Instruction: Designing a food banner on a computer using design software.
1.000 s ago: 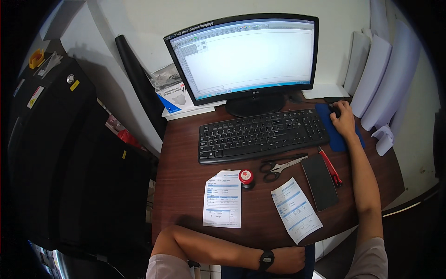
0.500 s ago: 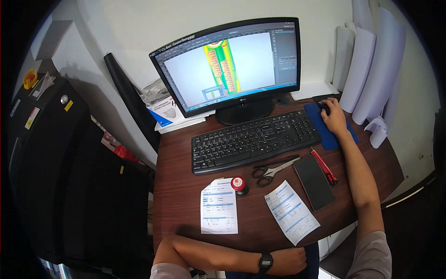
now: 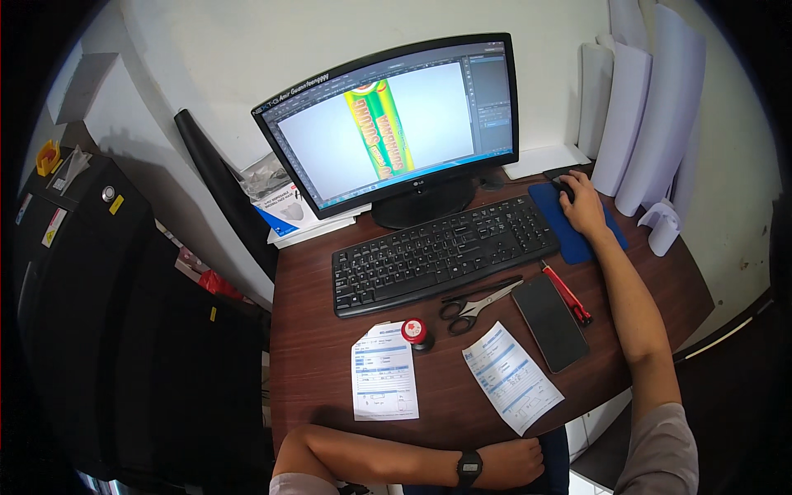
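Note:
My right hand [image 3: 584, 205] lies curved over a black computer mouse [image 3: 564, 190] on a blue mouse pad [image 3: 569, 239], its forearm reaching along the desk's right side. Below the desk's front edge, my left hand [image 3: 511, 464] rests over my lap with its fingers curled in and nothing visible in them. A black watch [image 3: 469, 468] is on that wrist. Before me stands a monitor [image 3: 429, 107], showing a green and yellow banner design in an editing window. The black keyboard [image 3: 445, 252] sits below it, left of the mouse pad.
On the desk lie two printed forms [image 3: 385, 371], a red-topped round stamp [image 3: 415, 332], scissors [image 3: 478, 307], a dark phone [image 3: 551, 322] and a red cutter knife [image 3: 568, 293]. White paper rolls [image 3: 623, 115] lean at the right wall. A black cabinet [image 3: 124, 330] stands left.
A small preview pop-up at the bottom of the screen is gone. The whole view has shifted slightly, while both hands keep the same places.

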